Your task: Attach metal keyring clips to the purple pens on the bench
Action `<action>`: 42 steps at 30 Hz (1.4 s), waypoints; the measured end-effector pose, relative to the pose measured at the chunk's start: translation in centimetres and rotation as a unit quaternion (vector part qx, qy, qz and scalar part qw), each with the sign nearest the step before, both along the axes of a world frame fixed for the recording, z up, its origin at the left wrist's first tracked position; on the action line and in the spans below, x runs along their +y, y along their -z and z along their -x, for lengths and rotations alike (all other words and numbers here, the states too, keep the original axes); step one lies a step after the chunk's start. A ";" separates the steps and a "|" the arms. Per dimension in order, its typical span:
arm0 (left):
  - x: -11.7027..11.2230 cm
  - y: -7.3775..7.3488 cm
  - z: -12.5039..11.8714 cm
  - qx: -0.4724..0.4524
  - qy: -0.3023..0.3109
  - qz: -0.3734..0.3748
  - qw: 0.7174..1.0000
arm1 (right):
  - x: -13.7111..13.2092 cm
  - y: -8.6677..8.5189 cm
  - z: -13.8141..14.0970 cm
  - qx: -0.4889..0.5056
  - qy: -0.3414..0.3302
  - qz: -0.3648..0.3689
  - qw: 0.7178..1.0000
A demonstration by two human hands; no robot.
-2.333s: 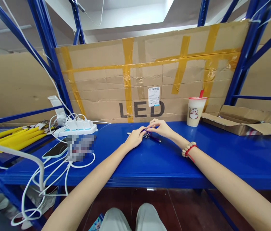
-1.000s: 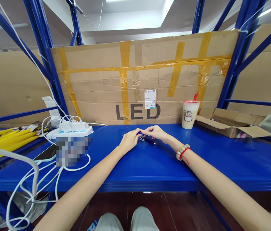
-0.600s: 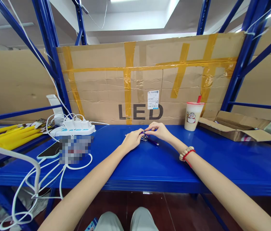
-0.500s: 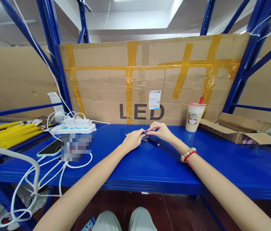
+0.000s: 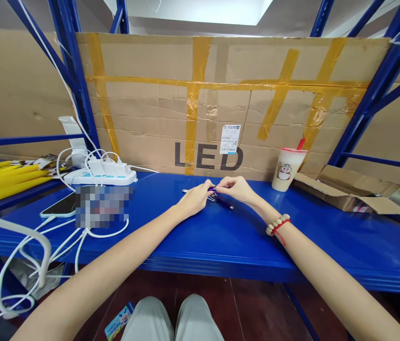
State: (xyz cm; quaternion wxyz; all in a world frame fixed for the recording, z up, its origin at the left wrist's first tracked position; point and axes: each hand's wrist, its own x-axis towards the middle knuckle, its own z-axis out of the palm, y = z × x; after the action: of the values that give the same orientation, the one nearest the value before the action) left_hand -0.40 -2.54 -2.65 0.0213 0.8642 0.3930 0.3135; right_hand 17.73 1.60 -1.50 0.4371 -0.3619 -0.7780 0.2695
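Above the blue tabletop [image 5: 200, 237], both my hands meet at a slim purple pen-like piece [image 5: 211, 189], whose exact kind is too small to make out. My left hand [image 5: 196, 198] is closed round its left part, and the fingertips of my right hand [image 5: 237, 189] pinch its right end. Just below them lies a dark purple pen-like stick [image 5: 225, 204], tilted down to the right. Beside it is a small shiny metal piece [image 5: 212, 198], partly hidden by my fingers. A silver tip [image 5: 184, 191] pokes out left of my left hand.
To the left are a white power strip [image 5: 102, 177] with plugs, a phone [image 5: 59, 206] and looping white cables. Yellow rolled items [image 5: 11, 182] lie beyond. A drink cup [image 5: 288, 170] and an opened cardboard box [image 5: 345, 189] stand right. A cardboard sheet [image 5: 143, 118] closes the back.
The view has tilted down and shifted slightly. My hands stay together at the purple piece, with small finger movements; the silver tip at the left shows more clearly now.
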 end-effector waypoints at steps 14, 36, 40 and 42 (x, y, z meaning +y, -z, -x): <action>0.7 0.1 0.1 0.022 -0.032 -0.093 0.995 | -1.0 -0.3 0.3 -0.011 0.025 0.123 0.992; 1.8 -0.1 0.6 0.046 -0.081 -0.070 0.993 | -0.1 0.1 0.6 -0.051 0.084 -0.180 0.979; 1.7 -0.2 0.4 0.031 -0.072 -0.046 0.996 | -0.1 0.1 0.5 -0.055 0.084 -0.199 0.975; 1.5 -0.2 0.4 0.030 -0.063 -0.034 0.997 | 0.0 0.1 0.5 -0.058 0.078 -0.197 0.976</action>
State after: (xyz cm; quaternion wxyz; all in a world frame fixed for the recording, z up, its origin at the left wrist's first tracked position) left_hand -0.83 -1.00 -2.49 -0.0391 0.8470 0.4361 0.3014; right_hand 17.28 1.58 -1.59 0.4741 -0.3430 -0.8091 0.0547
